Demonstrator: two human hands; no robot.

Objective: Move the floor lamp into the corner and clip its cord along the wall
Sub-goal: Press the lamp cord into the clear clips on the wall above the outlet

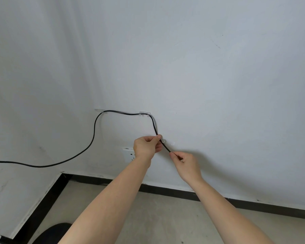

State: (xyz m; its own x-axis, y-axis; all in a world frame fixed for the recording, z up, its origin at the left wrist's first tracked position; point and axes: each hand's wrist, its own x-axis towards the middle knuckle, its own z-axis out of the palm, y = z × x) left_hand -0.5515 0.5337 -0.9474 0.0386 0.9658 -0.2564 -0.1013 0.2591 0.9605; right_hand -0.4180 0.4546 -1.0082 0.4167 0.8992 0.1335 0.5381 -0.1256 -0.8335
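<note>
White wall: cord pinched between both hands' fingers.

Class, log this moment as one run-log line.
left hand: pinching cord at third clip | right hand: pinching cord lower | two clips filled

No readable txt, labels, brands, nos. or signs anywhere in view. White plastic wall socket showed only slot holes, no print legible. Thin black rubber cord & small clear plastic wall clips were unmarked.
</note>
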